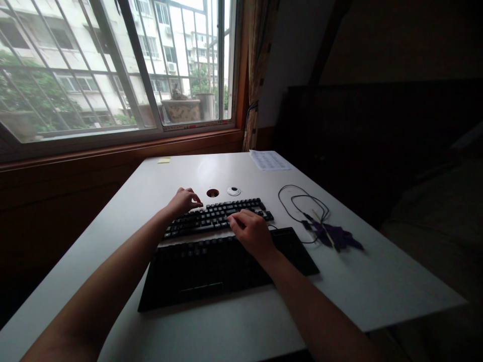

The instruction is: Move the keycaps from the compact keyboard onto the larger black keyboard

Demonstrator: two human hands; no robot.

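Loose black keycaps [215,216] lie in rows on the white table, behind a black keyboard [181,276]. The keyboard's near part looks bare and dark, while a few keycaps show along its far edge. My left hand [183,202] is at the far left of the loose rows, its fingertips pinched on a small dark keycap [198,204]. Over the right part of the rows, my right hand [252,231] is closed with thumb and fingers together. Whatever it may hold is hidden. Its wrist passes above the keyboard.
A looped black cable [302,193] lies at the right by a purple cloth [341,237] and a thin stick [328,232]. Behind the keycaps are a cable hole [213,193] and a round white cover [234,191]. Printed sheets [269,160] and a yellow note [164,160] lie farther back.
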